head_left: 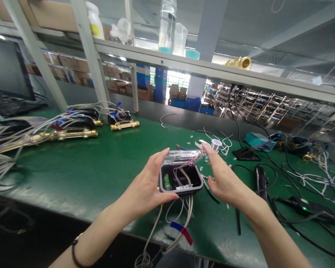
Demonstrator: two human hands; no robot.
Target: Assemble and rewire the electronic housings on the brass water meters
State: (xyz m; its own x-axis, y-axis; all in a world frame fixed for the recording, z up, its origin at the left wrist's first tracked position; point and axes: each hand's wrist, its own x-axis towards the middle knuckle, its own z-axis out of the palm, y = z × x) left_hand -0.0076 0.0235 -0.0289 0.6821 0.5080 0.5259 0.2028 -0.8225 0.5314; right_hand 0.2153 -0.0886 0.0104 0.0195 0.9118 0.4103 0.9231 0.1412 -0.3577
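A black electronics box (181, 190) with a grey rim sits at the middle of the bench, its top uncovered. Inside are a green cylindrical battery (166, 182) and thin wires. My left hand (146, 180) grips the box from the left, thumb along the front rim and a finger up at the clear cover (181, 157). That cover is tilted up behind the opening, with red wires near it. At its right end, my right hand (222, 175) has a fingertip on the cover; the thumb is by the box's right side. White cables (188, 212) with blue and red tags hang from the front.
Brass pipe fittings (65, 134) with cable bundles lie at left. Behind the box are a solder spool (216, 144) and wire scraps. Black cords (276, 201) and a black-handled tool (260, 182) lie at right. A shelf beam (212, 69) crosses above the bench.
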